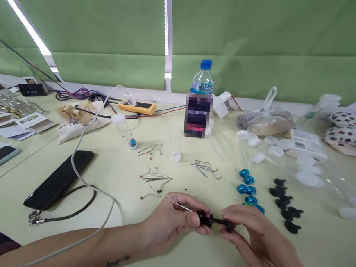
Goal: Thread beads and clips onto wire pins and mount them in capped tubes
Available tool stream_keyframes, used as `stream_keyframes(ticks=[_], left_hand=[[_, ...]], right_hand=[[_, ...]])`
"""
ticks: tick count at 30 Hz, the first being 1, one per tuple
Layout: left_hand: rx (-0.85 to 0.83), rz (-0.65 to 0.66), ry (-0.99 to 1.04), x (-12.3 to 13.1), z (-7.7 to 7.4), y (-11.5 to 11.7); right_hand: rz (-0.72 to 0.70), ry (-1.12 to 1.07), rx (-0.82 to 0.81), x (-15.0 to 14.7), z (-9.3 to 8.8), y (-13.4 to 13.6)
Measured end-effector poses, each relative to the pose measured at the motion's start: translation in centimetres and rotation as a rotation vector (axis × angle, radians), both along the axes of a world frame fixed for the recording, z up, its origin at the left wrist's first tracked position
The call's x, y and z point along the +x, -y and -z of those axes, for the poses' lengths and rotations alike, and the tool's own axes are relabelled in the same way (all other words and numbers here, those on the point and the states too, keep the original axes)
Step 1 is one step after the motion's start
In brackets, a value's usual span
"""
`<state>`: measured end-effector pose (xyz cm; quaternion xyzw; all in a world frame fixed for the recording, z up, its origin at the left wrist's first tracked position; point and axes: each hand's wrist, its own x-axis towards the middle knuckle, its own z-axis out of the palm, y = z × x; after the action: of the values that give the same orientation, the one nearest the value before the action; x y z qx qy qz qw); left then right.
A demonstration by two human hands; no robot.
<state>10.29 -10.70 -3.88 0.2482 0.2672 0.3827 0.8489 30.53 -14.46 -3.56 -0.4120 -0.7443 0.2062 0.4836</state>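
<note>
My left hand [171, 217] pinches a small black cylindrical part [205, 219] between thumb and fingers. A thin bent metal wire [182, 205] slants out of that grip toward the left. My right hand [262, 241] is closed on a black round end piece [229, 225]. A short dark rod [219, 222] runs between the two black pieces, joining the hands' holds. Beyond my left hand lie bent wires with small coloured tips [154, 180] and plain bent metal pins [206, 168]. Shiny blue pieces [246, 189] and black knob-like pieces [286, 203] lie past my right hand.
A drink bottle [202, 86] stands at the back. Clear tubes with white caps [310, 179] lie at right. A phone [60, 177] and a white cable [77, 150] lie at left, the cable crossing my left forearm. A yellow power strip [146, 108] lies behind.
</note>
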Motion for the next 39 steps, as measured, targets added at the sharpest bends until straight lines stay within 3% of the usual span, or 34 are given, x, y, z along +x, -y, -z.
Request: stream_keyframes(ticks=[8, 16, 21, 28, 32, 39], left_hand=[[-0.044, 0.057, 0.011, -0.5, 0.3, -0.1], [-0.012, 0.093, 0.009, -0.6, -0.2, -0.5], [-0.01, 0.12, 0.016, -0.8, 0.1, -0.3], [-0.008, 0.125, 0.048, -0.9, 0.4, -0.1], [-0.011, 0.122, 0.05, -0.9, 0.4, -0.2], [0.012, 0.114, 0.015, -0.8, 0.4, -0.2]], right_hand=[[0.019, 0.209, 0.129, -0.8, -2.1, 0.4], [0.007, 0.184, 0.197, -0.9, -2.6, 0.3], [0.007, 0.154, 0.111, -0.5, -2.6, 0.7], [0.098, 0.091, -0.145, -0.7, -2.4, 0.9], [0.162, -0.017, -0.213, -1.4, -2.6, 1.3], [0.115, -0.054, -0.256, -1.3, -1.9, 1.6]])
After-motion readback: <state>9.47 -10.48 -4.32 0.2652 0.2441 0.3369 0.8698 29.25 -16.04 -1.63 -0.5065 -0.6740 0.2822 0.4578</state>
